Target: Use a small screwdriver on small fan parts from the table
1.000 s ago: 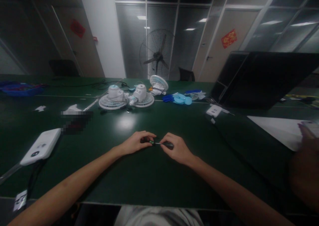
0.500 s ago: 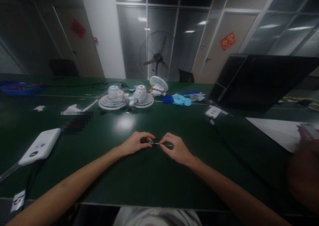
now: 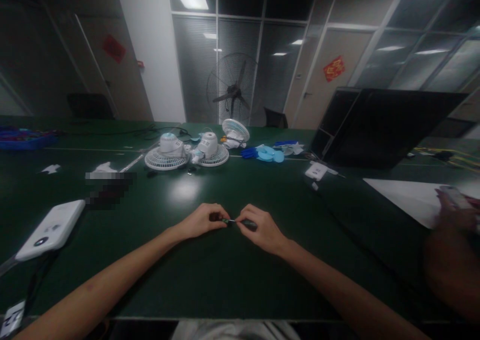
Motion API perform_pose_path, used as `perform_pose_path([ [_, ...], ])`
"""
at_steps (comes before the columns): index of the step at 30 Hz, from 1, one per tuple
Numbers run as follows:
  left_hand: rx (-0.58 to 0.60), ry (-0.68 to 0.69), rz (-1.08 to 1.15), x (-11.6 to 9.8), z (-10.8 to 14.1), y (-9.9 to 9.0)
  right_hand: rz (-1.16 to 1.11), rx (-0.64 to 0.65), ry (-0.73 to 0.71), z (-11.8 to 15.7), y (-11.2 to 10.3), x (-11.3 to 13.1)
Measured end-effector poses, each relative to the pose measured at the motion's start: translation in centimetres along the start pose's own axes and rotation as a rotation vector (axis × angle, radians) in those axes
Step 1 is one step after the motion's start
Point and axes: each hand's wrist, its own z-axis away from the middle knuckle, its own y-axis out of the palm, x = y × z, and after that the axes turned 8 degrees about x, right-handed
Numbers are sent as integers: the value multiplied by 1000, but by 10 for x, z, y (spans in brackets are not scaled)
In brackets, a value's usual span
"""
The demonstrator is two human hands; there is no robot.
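My left hand [image 3: 204,221] is above the green table, its thumb and fingers pinched on a small green-and-black part [image 3: 225,221]. The part looks like a tiny circuit board, but most of it is hidden by the fingers. Facing it, my right hand [image 3: 264,231] is closed round a small screwdriver [image 3: 249,224] with a dark handle. Its thin metal shaft points left at the part, and the tip meets or nearly meets it; I cannot tell whether they touch.
White fan heads [image 3: 167,152] lie farther back, beside blue gloves [image 3: 268,153]. A white power bank [image 3: 52,230] lies at left, a smaller white device [image 3: 315,171] at right. A large black monitor [image 3: 390,127] stands at right. Another person's hand [image 3: 452,205] holds a phone over white paper [image 3: 401,197].
The camera view has shifted a little, so the scene sits slightly lower and farther left. The part's green face shows less than before. Both hands keep their grips.
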Motion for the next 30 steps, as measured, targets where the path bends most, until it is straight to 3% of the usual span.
perform_pose_path([
  [5, -5, 1, -12, -1, -1, 0, 3, 23, -26, -1, 2, -1],
  [10, 0, 11, -15, -1, 0, 1, -54, -72, -48, 1, 1, -2],
  [17, -51, 13, -119, 4, -1, -1, 62, -75, 34, 2, 2, -4],
  [20, -139, -48, -220, 22, 0, -21, 66, -66, 64, 3, 0, -5],
  [23, -310, -180, -357, 54, 12, -59, 40, -49, 67, 5, -1, -6],
  [27, -530, -466, -583, 99, 50, -111, 30, -39, 73, 6, -2, -5],
  [30, -644, -646, -687, 119, 81, -136, 39, -46, 75, 5, -2, -5],
])
